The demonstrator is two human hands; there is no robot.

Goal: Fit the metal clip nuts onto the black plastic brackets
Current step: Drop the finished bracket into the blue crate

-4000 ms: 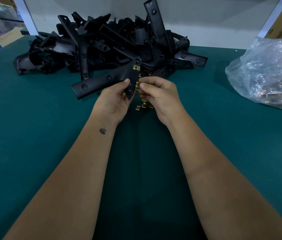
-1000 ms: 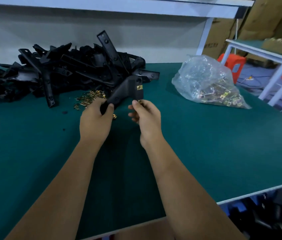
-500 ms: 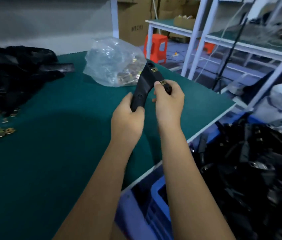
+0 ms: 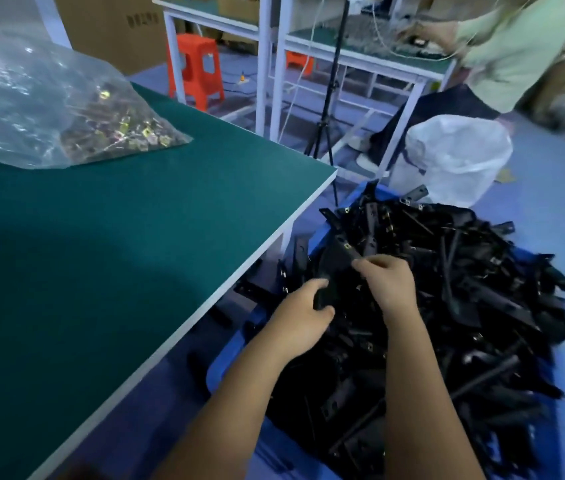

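Bracket blurs into the black heap; brass clip shows. My left hand and right hand both grip it.

A black plastic bracket sat tilted between both hands, a brass clip nut fitted on its far end, just above a heap of similar brackets beneath the hands.
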